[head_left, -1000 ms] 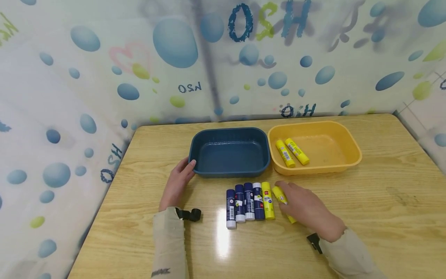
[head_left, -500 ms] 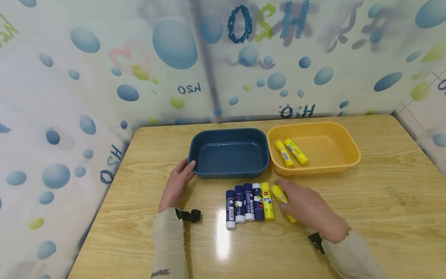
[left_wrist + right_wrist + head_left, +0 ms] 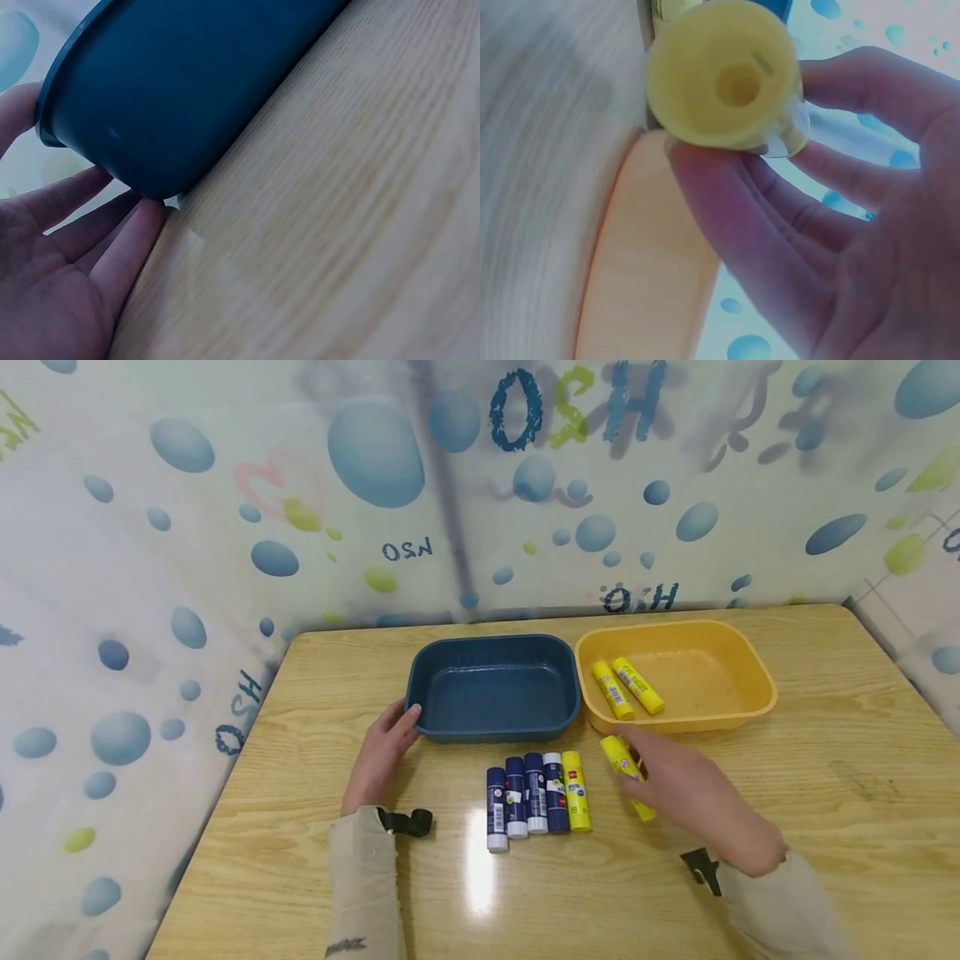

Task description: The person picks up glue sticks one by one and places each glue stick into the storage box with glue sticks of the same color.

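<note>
The left hand grips the near left corner of a blue tray. In the left wrist view, the hand's thumb lies at the rim and the other fingertips touch the outer wall of the tray. In front of the orange tray, the right hand pinches a slanted yellow glue stick between thumb and fingers. The right wrist view shows this stick end-on, a round hollow end between the fingers of the hand.
Several dark blue glue sticks and one yellow stick lie side by side before the blue tray. Two yellow sticks lie in the orange tray, which stands against the blue one. A patterned wall rises behind the table.
The right hand has moved right and slightly toward the orange tray with the yellow stick, widening the gap to the row. The left hand and both trays have stayed in place.
</note>
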The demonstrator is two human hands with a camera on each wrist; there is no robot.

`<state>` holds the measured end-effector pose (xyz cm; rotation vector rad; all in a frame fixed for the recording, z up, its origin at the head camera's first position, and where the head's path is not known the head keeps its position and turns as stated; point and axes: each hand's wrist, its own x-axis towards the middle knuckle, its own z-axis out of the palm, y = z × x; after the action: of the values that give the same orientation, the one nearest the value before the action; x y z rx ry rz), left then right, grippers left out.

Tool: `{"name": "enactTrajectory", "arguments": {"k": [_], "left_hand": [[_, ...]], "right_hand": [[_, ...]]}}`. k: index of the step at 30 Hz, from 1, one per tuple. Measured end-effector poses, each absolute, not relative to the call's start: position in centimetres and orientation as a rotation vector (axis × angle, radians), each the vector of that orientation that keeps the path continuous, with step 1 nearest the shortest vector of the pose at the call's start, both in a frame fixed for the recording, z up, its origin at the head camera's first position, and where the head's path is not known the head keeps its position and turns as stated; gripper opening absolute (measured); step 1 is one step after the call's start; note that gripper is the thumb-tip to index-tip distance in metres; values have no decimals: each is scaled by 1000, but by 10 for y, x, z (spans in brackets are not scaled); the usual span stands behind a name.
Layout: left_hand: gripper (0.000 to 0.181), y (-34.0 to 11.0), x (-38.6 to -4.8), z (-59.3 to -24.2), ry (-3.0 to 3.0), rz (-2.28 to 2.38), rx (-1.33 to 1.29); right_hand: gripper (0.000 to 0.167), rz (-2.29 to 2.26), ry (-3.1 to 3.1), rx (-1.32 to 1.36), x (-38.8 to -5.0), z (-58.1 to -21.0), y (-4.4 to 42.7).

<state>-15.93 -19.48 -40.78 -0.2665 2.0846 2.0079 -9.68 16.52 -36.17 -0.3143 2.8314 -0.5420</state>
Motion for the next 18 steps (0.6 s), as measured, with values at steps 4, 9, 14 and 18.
{"name": "enactTrajectory", "arguments": {"k": [4,9,14,18], "left_hand": [[78,-195,-160,-406,2091,1998,-266],[77,-196,-161,-408,2095,2003,-295],[67,-199,-167,-419,2088,2028,-297],[63,-201,-170,-428,2112,2020,-286]], "right_hand": [[58,-572,2854,-311,-100,-357,172],[59,-599,2875,-281,-105,-350,182],[61,-640,2868,-274,-110,-341,193],[61,-653,2881,-285,-114,-336,199]]}}
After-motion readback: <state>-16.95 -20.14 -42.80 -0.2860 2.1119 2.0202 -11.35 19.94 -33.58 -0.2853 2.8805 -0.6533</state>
